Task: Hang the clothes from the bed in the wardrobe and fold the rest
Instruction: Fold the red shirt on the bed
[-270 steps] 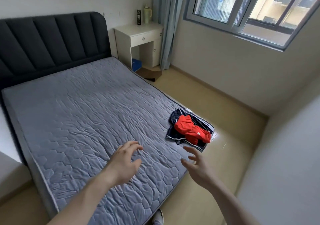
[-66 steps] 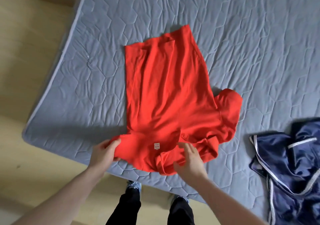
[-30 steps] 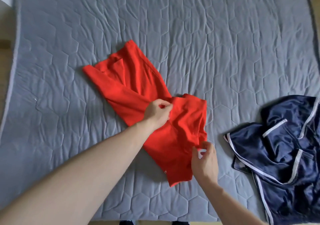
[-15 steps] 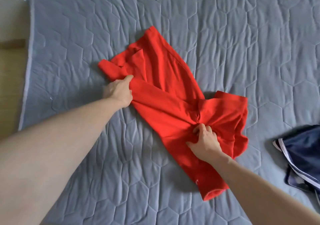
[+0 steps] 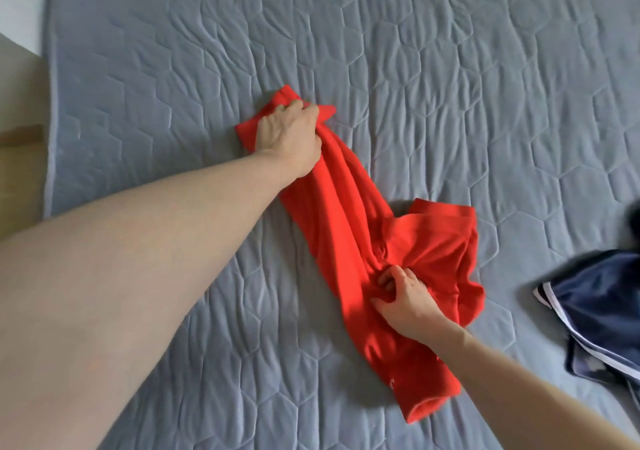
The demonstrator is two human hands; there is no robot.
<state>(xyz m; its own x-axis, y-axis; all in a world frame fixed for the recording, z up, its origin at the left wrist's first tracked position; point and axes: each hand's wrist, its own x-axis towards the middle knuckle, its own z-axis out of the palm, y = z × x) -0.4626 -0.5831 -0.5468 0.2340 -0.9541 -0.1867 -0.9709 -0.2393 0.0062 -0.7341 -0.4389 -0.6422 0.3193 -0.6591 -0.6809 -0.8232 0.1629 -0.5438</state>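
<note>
Grey quilted mattress [image 5: 450, 68] fills the frame. At centre we see the red cotton polo shirt [image 5: 349, 227], bunched diagonally. Left hand [image 5: 289, 134] grips its upper end; right hand [image 5: 403, 299] pinches its middle. Navy satin garment [image 5: 599, 311] lies at right edge.

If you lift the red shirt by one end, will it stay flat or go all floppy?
Probably floppy: the red shirt bunches into soft folds where the left hand and right hand grip it. It likely droops when lifted. It looks thin, so probably light.
</note>
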